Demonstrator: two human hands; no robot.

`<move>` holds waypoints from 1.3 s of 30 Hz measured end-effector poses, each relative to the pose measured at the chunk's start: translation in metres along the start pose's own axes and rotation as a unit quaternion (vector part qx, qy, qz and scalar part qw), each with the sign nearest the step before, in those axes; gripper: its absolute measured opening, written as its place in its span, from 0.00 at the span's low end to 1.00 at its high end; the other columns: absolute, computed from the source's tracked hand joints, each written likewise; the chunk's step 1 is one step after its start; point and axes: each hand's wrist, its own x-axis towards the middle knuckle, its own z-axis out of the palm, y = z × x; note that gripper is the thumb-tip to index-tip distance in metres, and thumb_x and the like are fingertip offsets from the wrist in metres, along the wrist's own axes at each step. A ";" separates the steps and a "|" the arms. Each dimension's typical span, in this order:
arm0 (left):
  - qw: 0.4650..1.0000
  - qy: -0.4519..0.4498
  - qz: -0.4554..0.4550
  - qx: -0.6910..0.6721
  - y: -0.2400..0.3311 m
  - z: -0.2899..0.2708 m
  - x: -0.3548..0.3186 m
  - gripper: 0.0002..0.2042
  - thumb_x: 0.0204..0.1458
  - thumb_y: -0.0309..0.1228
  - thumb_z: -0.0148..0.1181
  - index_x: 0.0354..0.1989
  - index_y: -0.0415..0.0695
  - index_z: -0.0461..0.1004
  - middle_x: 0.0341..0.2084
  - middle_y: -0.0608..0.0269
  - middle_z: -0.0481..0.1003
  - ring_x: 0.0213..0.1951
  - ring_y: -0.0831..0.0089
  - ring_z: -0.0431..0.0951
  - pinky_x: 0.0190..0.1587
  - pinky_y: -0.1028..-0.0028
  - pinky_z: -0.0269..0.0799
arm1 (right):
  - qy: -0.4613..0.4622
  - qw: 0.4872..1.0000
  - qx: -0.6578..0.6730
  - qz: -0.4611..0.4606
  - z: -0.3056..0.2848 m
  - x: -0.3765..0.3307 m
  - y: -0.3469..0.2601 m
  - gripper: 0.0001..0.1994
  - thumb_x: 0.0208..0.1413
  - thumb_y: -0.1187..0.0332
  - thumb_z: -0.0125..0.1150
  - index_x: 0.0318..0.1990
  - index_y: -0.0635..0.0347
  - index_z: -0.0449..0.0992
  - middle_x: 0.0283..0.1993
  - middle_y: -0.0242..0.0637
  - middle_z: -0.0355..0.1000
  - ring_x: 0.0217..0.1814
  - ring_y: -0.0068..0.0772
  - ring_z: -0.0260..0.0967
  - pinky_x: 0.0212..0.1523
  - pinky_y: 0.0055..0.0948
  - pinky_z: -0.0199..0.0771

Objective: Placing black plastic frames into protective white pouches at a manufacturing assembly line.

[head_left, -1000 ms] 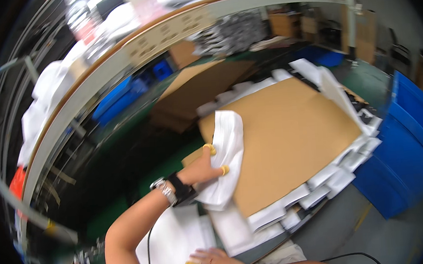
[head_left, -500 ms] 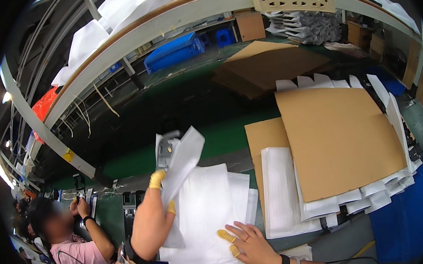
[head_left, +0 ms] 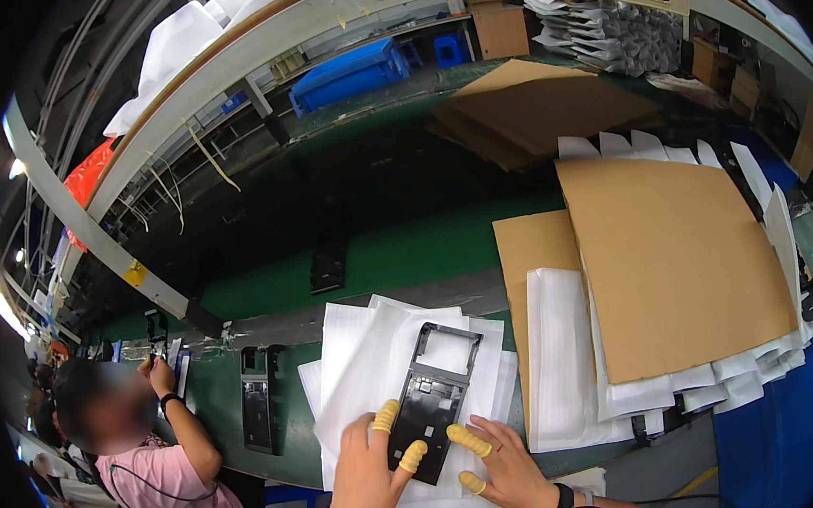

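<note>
A black plastic frame (head_left: 428, 410), with a rectangular window at its far end, lies slanted on a pile of white foam sheets (head_left: 348, 354). My left hand (head_left: 367, 477) is at its near left side, thumb on its face and forefinger along its edge, closed on it. My right hand (head_left: 511, 470) rests on the sheets by the frame's near right edge, fingers apart and holding nothing. Yellow finger cots cover the thumb and forefinger of both hands.
Another black frame (head_left: 259, 399) lies left of the pile, and a dark part (head_left: 328, 260) lies beyond it. Cardboard sheets (head_left: 675, 271) top a stack of white sleeves at right. At left sits a person in pink (head_left: 173, 497). A metal post (head_left: 110, 244) slants upward.
My left hand has come down and nearer from holding up a white foam sleeve. The black frame now lies uncovered on the sheets. My right hand has shifted slightly beside it.
</note>
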 end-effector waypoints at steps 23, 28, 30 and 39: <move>0.825 0.123 -0.098 -0.544 0.034 -0.012 -0.014 0.31 0.51 0.28 0.58 0.61 0.41 0.48 0.50 0.49 0.67 0.49 0.59 0.72 0.50 0.62 0.71 | -0.010 0.996 -0.085 -0.020 0.003 0.002 0.004 0.14 0.39 0.71 0.58 0.36 0.65 0.71 0.57 0.46 0.58 0.66 0.47 0.47 0.62 0.49 0.48; 0.836 0.152 -0.101 -0.517 0.031 -0.011 -0.023 0.32 0.50 0.29 0.59 0.61 0.41 0.48 0.50 0.52 0.67 0.48 0.63 0.72 0.50 0.65 0.70 | -0.012 0.998 -0.054 -0.009 0.003 0.004 0.000 0.14 0.39 0.71 0.58 0.37 0.65 0.71 0.57 0.46 0.57 0.66 0.47 0.47 0.63 0.49 0.48; 0.845 0.165 -0.097 -0.500 0.029 -0.011 -0.026 0.32 0.49 0.29 0.60 0.61 0.40 0.49 0.49 0.53 0.67 0.48 0.65 0.72 0.49 0.67 0.70 | -0.010 0.999 -0.033 0.015 0.002 0.004 -0.002 0.14 0.40 0.71 0.58 0.37 0.66 0.71 0.56 0.46 0.58 0.66 0.47 0.47 0.63 0.49 0.48; 0.744 0.073 -0.091 -0.658 0.048 -0.058 0.008 0.23 0.56 0.29 0.49 0.58 0.37 0.53 0.46 0.56 0.68 0.43 0.73 0.73 0.45 0.76 0.70 | -0.049 0.997 -0.065 0.001 0.007 0.002 0.001 0.16 0.41 0.71 0.56 0.40 0.68 0.70 0.55 0.48 0.58 0.66 0.50 0.47 0.62 0.51 0.48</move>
